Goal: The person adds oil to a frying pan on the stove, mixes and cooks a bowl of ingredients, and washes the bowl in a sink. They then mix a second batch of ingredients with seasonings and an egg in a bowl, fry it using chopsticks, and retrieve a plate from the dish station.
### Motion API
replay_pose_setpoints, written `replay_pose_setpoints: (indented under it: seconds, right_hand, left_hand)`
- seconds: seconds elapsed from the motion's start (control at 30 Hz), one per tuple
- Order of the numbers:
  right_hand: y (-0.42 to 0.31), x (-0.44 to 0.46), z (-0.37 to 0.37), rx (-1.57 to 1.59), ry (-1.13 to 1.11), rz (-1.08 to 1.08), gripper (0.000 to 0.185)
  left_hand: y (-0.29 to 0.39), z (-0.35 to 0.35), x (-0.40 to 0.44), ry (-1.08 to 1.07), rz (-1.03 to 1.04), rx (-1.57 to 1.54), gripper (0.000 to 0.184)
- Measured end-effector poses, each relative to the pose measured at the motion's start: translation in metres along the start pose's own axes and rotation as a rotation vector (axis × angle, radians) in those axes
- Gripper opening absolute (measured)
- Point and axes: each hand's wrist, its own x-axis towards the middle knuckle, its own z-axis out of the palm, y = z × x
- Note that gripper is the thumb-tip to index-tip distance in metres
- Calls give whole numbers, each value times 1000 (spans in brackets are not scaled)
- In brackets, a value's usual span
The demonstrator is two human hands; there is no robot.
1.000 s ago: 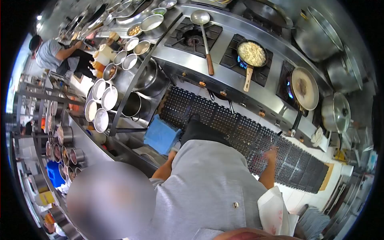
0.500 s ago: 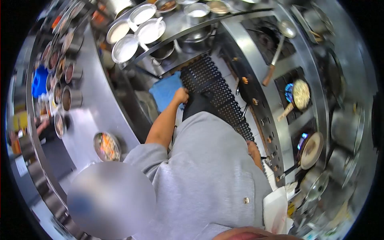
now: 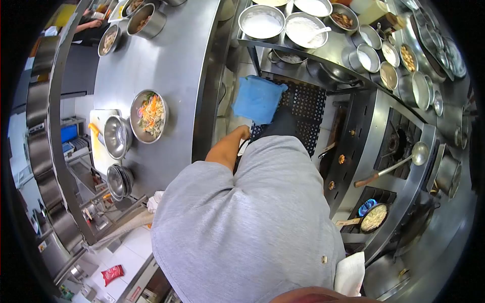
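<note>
My left hand [image 3: 244,132] hangs low beside my left thigh, its fingers curled into a fist. Nothing shows sticking out of the fist, and its palm side is hidden. Just beyond it lies a blue cloth [image 3: 259,99], apart from the hand. My right hand is out of sight behind my grey shirt. On the right, a small frying pan [image 3: 374,218] holding a pale, shredded-looking food sits over a blue gas flame. A ladle [image 3: 419,153] with a wooden handle lies across the stove top.
Left is a steel counter [image 3: 174,55] with a bowl of shredded vegetables [image 3: 150,117], an upturned-looking metal bowl [image 3: 117,136] and stacked bowls [image 3: 118,182]. Ahead, a shelf edge [image 3: 323,63] carries several bowls of white powder. A black mat [image 3: 308,108] covers the floor. Another person's hand [image 3: 94,23] shows far left.
My view has swung, so the counter shows larger and the stove sits lower right. My right hand, visible by my side before, is now hidden. My left hand stays fisted.
</note>
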Motion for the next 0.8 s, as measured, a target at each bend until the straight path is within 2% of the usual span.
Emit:
replay_pose_setpoints:
  seconds: [0.03,0.07,0.13,0.17,0.2,0.23,0.27,0.3,0.37,0.4,0.47,0.5,0.53,0.57,0.6,0.63,0.67,0.7,0.73,0.77,0.8]
  right_hand:
    - [-2,4,-4,-27,-26,-8,50]
    - [-3,10,-7,-55,-50,-24,50]
    - [-1,15,-7,-90,-71,-78,50]
    - [9,21,0,-109,-56,-143,50]
    - [25,31,5,-123,-12,-211,50]
    - [39,47,8,-216,61,-387,51]
    - [0,20,-10,-206,68,-229,48]
    - [-44,-7,-25,-193,46,-90,46]
    - [-80,-30,-31,-112,92,9,43]
    - [-95,-32,-35,-74,71,67,40]
    - [-127,-33,-47,-138,111,27,37]
    - [-140,-26,-50,-197,158,-8,35]
    - [-157,-12,-55,-188,217,-4,33]
    - [-191,-11,-69,-201,331,-147,29]
    - [-212,-2,-82,-80,420,-238,26]
    - [-227,20,-99,45,460,-159,23]
    - [-295,-11,-131,-52,553,-92,21]
    - [-308,1,-149,163,531,-141,21]
    - [-284,47,-165,176,511,-268,22]
    - [-321,33,-174,386,372,-276,21]
    - [-328,40,-184,335,353,-258,21]
  left_hand:
    - [3,2,-1,79,81,-103,20]
    - [8,-1,6,-54,-41,-281,26]
    - [11,-7,13,-20,2,-311,29]
    - [18,-16,20,-1,69,-316,32]
    - [11,-12,39,189,270,-203,35]
    - [5,-13,61,151,330,-193,40]
    - [-10,-9,94,108,520,-168,46]
    - [41,-58,38,29,144,-255,50]
    - [74,-95,10,17,27,-352,48]
    - [80,-105,6,23,30,-352,48]
    - [82,-123,-10,100,116,-492,43]
    - [76,-128,-22,119,97,-515,43]
    - [71,-132,-36,181,140,-769,41]
    - [69,-134,-53,244,188,-1022,39]
    - [68,-138,-80,257,167,-1050,39]
    - [67,-146,-118,373,141,-1268,37]
    - [59,-149,-150,531,100,-1498,35]
    - [46,-147,-173,650,19,-1557,35]
    - [31,-144,-196,773,-22,-1685,38]
    - [13,-136,-215,902,-55,-1802,42]
    - [-3,-123,-229,1046,-27,-1984,47]
